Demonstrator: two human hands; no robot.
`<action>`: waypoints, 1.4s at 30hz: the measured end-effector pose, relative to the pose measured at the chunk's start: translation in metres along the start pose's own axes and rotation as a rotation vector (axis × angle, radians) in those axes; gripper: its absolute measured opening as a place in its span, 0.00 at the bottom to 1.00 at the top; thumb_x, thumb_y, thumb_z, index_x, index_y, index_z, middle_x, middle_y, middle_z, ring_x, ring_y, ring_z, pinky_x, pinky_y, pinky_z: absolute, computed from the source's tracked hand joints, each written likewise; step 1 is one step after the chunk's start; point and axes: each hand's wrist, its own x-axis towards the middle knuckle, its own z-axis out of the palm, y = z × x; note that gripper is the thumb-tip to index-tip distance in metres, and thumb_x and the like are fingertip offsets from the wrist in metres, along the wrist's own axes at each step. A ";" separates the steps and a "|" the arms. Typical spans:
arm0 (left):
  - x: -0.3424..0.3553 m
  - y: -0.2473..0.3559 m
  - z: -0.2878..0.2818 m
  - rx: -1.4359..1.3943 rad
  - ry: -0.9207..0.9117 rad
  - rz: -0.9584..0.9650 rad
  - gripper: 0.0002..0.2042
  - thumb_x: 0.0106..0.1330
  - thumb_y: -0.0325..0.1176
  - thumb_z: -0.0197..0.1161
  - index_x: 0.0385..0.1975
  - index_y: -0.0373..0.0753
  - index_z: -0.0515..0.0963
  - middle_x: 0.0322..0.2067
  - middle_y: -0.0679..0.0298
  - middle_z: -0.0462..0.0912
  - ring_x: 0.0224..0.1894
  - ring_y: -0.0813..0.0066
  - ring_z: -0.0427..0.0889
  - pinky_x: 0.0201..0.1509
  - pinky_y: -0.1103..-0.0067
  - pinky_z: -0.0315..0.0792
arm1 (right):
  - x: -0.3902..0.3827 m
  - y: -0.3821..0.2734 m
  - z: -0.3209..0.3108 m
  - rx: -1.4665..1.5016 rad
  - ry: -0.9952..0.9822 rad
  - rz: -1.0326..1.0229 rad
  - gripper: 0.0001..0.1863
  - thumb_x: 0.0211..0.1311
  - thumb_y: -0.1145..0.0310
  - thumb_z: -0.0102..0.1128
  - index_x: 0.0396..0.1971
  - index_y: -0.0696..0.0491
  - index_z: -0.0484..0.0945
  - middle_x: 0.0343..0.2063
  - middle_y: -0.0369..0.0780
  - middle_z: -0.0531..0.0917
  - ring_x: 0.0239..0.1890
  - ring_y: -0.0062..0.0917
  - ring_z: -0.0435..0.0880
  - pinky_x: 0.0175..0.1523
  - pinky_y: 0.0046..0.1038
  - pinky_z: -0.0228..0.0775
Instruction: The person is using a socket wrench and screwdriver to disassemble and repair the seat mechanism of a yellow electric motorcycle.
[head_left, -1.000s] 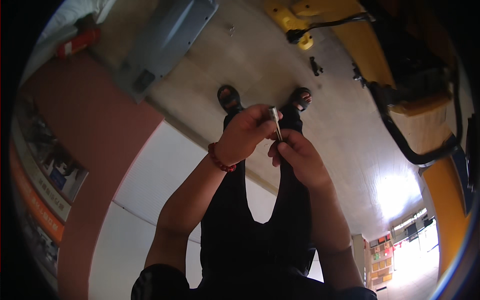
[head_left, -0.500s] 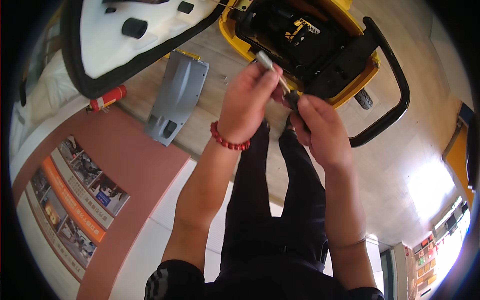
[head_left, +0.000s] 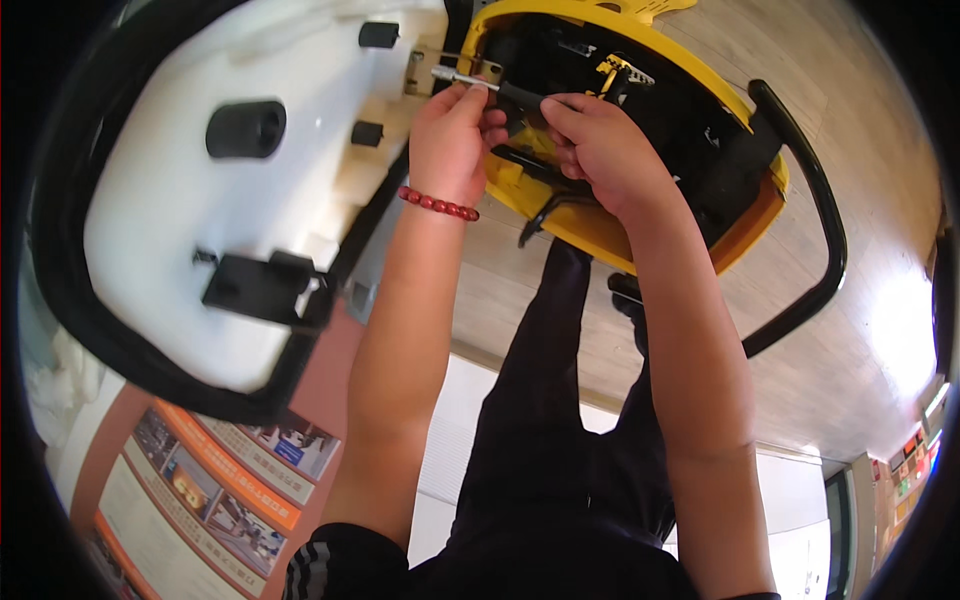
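Observation:
My right hand [head_left: 605, 150] is closed around the black handle of a socket driver [head_left: 522, 97]. Thumb and fingers of my left hand [head_left: 448, 145] pinch its metal shaft just behind the silver socket. The socket end points left, close to a metal hinge plate [head_left: 424, 72] between the raised lid and the yellow machine body [head_left: 600, 232]. From this view I cannot tell whether the socket touches a fastener. Both hands are over the left end of the machine's open black compartment.
The raised lid [head_left: 150, 240], white inside with a black rim and black fittings, fills the left side. A black tubular bar [head_left: 832, 230] curves around the machine's right end. Behind my left forearm is part of a grey panel [head_left: 378, 265]. A poster board [head_left: 230, 490] lies lower left.
Both hands have moved up and left with the socket driver toward the hinge plate. The driver has swung to nearly level. The view has shifted, bringing more of the lid into sight.

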 end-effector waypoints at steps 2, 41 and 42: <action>0.005 0.006 0.000 0.203 0.057 0.023 0.08 0.66 0.33 0.58 0.39 0.36 0.77 0.27 0.69 0.79 0.24 0.83 0.74 0.25 0.84 0.68 | 0.013 0.002 -0.001 0.059 -0.049 -0.001 0.10 0.67 0.64 0.53 0.36 0.56 0.74 0.20 0.29 0.66 0.19 0.14 0.60 0.24 0.18 0.54; 0.025 0.000 0.025 0.448 0.132 -0.051 0.14 0.64 0.39 0.62 0.28 0.30 0.77 0.25 0.60 0.83 0.20 0.79 0.78 0.19 0.84 0.66 | 0.064 0.022 0.013 0.366 0.007 0.029 0.16 0.69 0.63 0.51 0.48 0.60 0.69 0.24 0.35 0.75 0.22 0.16 0.71 0.31 0.18 0.67; 0.024 -0.002 0.026 0.486 0.178 -0.021 0.14 0.63 0.39 0.62 0.27 0.31 0.77 0.24 0.61 0.82 0.18 0.80 0.76 0.18 0.84 0.65 | 0.066 0.019 0.008 0.275 0.011 0.109 0.16 0.69 0.63 0.51 0.47 0.59 0.69 0.24 0.34 0.74 0.22 0.16 0.71 0.31 0.18 0.66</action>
